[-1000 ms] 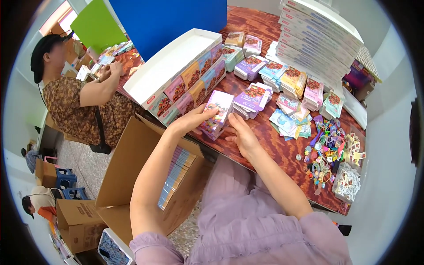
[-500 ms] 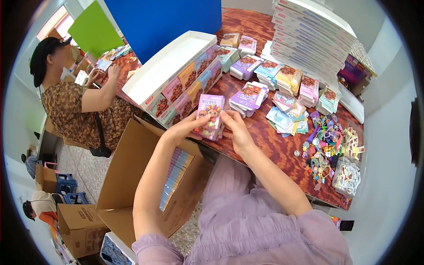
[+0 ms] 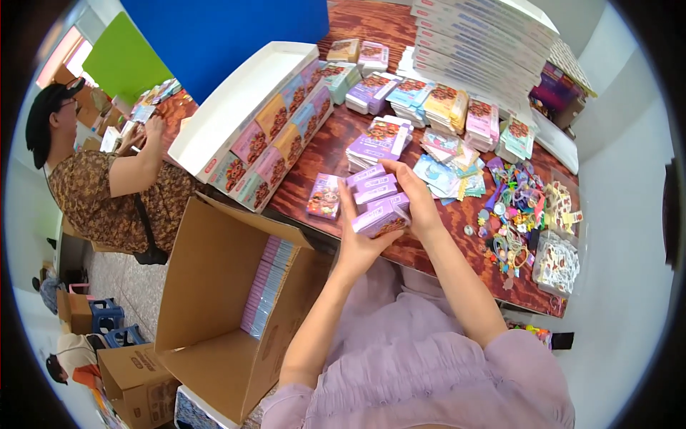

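While a co-worker in a patterned top point(image 3: 107, 193) bends over papers at the far left end of the table point(image 3: 336, 139), the open cardboard box point(image 3: 221, 300) stands on the floor just left of the purple packets and below the table's edge, with a row of pale packets standing on edge inside it. Up and to the left of the purple packets lies a long white tray point(image 3: 243, 107) filled with two rows of pink, yellow and blue packets. A single pink packet point(image 3: 324, 196) lies flat on the wood, just beside the purple packets on their left.

The left hand point(image 3: 357, 239) holds the stack of purple packets point(image 3: 379, 200) from the left and underneath, its fingers point(image 3: 345, 204) closed against the stack's side. The stack is lifted slightly above the table's near edge, fanned so that several packet faces show. The right hand point(image 3: 418, 204) presses on the same stack from the right, fingers wrapped over its top and far side, so both hands grip it between them.

Just behind the purple packets sits another purple pile point(image 3: 377, 141), and farther back more piles in purple, blue, yellow and pink. Right of the purple packets, loose blue and green packets point(image 3: 446, 171) lie scattered, then a heap of small colourful trinkets point(image 3: 511, 214), then a clear bag of patterned pieces point(image 3: 556, 261). Far behind, to the upper right, rises a tall stack of flat white boxes point(image 3: 486, 36).
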A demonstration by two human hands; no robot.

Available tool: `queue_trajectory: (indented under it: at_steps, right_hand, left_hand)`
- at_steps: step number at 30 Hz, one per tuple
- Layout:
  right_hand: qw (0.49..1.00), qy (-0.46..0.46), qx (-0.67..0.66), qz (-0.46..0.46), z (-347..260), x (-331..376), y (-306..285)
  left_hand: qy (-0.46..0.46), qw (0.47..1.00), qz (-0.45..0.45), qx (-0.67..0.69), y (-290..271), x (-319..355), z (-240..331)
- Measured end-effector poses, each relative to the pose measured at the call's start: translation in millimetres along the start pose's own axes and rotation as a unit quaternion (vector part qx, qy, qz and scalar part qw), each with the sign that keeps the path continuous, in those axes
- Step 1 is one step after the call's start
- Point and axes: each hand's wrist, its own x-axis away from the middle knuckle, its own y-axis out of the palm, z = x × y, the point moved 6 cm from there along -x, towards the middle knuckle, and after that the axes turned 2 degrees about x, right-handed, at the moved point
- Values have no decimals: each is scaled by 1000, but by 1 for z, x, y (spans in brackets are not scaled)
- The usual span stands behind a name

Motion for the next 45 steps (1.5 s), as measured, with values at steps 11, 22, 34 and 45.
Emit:
queue_trajectory:
  at_steps: [11, 22, 34, 45]
  right_hand:
    - [998, 46, -30, 40, 50, -4, -66]
    - [995, 69, -66, 23, 50, -11, -33]
    - [988, 150, -25, 0, 58, -9, 12]
    - [982, 169, 16, -77, 30, 19, 104]
  left_hand:
    - [-12, 989, -65, -134, 48, -9, -39]
    - [-28, 983, -87, -158, 5, -13, -22]
    - [33, 975, -42, -218, -40, 2, -5]
    - [40, 984, 12, -175, -88, 56, 41]
